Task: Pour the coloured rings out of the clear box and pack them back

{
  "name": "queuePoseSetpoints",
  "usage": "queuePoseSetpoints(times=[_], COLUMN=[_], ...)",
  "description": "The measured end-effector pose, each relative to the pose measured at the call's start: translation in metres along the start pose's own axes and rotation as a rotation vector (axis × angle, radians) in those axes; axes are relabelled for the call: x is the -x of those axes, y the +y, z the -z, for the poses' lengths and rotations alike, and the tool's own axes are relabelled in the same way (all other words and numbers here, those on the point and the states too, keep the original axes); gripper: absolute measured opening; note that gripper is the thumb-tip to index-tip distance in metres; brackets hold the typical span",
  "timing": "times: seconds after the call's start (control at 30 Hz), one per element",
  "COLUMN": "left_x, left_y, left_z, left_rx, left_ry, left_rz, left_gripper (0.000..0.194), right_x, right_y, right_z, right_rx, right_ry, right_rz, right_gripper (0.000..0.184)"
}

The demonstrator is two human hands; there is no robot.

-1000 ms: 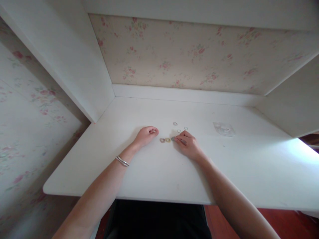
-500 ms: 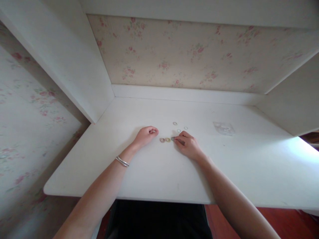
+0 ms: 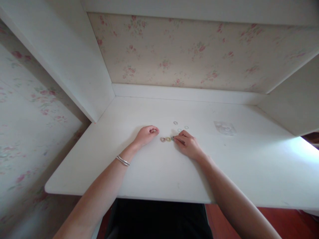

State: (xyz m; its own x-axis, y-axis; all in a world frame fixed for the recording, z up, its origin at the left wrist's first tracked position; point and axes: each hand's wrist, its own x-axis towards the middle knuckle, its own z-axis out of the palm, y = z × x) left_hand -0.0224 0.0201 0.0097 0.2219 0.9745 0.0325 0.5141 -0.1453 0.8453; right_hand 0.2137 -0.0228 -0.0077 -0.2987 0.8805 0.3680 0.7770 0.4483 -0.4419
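On a white desk (image 3: 154,172) my left hand (image 3: 146,134) rests with its fingers curled into a loose fist, a silver bracelet (image 3: 122,160) on that wrist. My right hand (image 3: 187,144) lies to its right, fingertips pinched on a small dark ring (image 3: 172,138). Two more small rings, pinkish (image 3: 162,139) and yellowish (image 3: 168,139), lie in a row between the hands. Three pale rings (image 3: 179,129) lie scattered just beyond my right hand.
A small clear plastic bag (image 3: 224,127) lies on the desk to the right. White side panels and a flowered back wall (image 3: 184,53) box the desk in. The desk's front edge is near my body.
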Motion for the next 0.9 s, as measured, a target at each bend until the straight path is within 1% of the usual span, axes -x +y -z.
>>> queuePoseSetpoints(times=[0.4, 0.57, 0.7, 0.77, 0.83, 0.9], left_x=[-0.001, -0.002, -0.011, -0.02, -0.032, -0.046], left_y=[0.002, 0.0, -0.001, 0.002, 0.008, 0.015], left_z=[0.001, 0.001, -0.004, -0.01, -0.019, -0.031], left_rx=[-0.018, -0.004, 0.036, 0.006, -0.07, -0.166], left_ry=[-0.013, -0.018, -0.007, -0.038, -0.09, -0.115], left_rz=[0.0, -0.007, -0.003, -0.037, -0.124, -0.238], left_gripper=[0.03, 0.027, 0.026, 0.025, 0.023, 0.02], right_x=[-0.001, 0.0, 0.0, -0.002, -0.005, -0.007], right_y=[-0.006, -0.006, -0.005, -0.003, 0.0, 0.004], right_z=[0.003, 0.004, 0.004, 0.004, 0.005, 0.006], right_rx=[0.057, 0.017, -0.053, -0.083, -0.109, -0.141], right_ry=[-0.037, 0.0, 0.071, 0.14, 0.22, 0.289], right_rz=[-0.006, -0.02, -0.079, -0.141, -0.215, -0.285], right_gripper=[0.024, 0.023, 0.024, 0.026, 0.028, 0.029])
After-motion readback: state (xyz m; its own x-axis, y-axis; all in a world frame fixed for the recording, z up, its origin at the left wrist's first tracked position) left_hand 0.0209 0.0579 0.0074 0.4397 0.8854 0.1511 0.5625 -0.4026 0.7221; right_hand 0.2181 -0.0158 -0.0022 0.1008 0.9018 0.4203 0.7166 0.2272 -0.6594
